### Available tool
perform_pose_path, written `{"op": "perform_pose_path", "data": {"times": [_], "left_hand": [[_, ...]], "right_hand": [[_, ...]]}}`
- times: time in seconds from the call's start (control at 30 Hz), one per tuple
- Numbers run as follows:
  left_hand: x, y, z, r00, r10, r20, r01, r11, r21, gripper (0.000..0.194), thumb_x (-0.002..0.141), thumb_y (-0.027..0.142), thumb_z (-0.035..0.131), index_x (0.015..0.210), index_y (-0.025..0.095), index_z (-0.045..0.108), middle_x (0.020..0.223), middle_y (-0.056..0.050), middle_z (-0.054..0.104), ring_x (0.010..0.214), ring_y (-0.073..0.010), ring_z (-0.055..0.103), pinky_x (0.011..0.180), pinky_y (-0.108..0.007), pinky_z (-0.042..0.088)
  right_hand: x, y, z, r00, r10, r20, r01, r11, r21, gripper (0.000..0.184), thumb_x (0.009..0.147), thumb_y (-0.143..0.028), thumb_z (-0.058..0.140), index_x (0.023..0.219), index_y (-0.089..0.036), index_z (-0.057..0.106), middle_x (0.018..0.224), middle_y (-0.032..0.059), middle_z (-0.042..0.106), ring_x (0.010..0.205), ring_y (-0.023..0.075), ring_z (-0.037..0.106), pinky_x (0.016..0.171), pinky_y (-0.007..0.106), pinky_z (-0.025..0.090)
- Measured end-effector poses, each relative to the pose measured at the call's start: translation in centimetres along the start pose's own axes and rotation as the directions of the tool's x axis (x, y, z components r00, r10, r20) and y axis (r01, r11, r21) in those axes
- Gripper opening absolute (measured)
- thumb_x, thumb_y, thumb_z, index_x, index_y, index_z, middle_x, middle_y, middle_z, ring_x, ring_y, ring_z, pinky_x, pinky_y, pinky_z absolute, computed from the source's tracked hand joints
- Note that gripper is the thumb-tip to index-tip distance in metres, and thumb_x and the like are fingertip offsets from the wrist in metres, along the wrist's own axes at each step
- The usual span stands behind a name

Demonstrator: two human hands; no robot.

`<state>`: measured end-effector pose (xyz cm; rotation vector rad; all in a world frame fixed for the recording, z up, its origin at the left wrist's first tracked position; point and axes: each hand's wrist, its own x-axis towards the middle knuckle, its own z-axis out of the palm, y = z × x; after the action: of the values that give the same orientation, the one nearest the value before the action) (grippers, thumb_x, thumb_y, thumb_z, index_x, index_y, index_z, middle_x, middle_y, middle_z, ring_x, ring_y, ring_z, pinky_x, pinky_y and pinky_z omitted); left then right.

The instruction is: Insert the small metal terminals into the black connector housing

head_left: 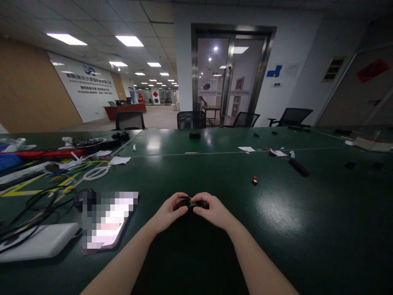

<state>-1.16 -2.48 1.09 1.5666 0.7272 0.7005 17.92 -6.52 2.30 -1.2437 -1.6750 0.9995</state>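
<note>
Between my two hands, low over the dark green table, is a small black object. Its kind cannot be made out, as the fingers cover both of its ends. My left hand grips the left end between thumb and fingers. On the right end, my right hand closes in the same way, thumb at the near side and fingers over the far side. Only the middle of the object shows in the gap between the hands.
Left of my arms lie a phone with a blurred-out screen, a white box-shaped device and tangled cables. A small red item and a black-handled tool lie to the right. A black block sits farther back, before several chairs.
</note>
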Motion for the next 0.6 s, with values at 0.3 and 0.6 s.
{"op": "perform_pose_path", "data": {"times": [0.3,0.6], "left_hand": [[-0.10,0.24,0.01,1.000,-0.007,-0.007,0.007,1.000,-0.007,0.041,0.074,0.037,0.063,0.108,0.020,0.045,0.104,-0.006,0.059,0.099,-0.0225,0.054,0.085,-0.035,0.041],[-0.05,-0.03,-0.10,0.999,0.029,-0.024,-0.029,1.000,-0.005,0.038,0.077,0.034,0.060,0.108,0.020,0.045,0.105,-0.006,0.058,0.102,-0.0231,0.053,0.090,-0.037,0.039]], "right_hand": [[-0.21,-0.56,-0.16,1.000,0.019,-0.011,-0.018,0.998,0.052,0.037,0.067,-0.026,0.063,0.104,-0.031,0.058,0.104,0.0011,0.061,0.100,0.0228,0.053,0.084,0.042,0.038],[-0.27,-0.85,-0.23,0.999,0.042,0.005,-0.043,0.992,0.122,0.033,0.071,-0.025,0.060,0.104,-0.027,0.057,0.106,0.0015,0.060,0.095,0.0203,0.057,0.083,0.040,0.043]]}}
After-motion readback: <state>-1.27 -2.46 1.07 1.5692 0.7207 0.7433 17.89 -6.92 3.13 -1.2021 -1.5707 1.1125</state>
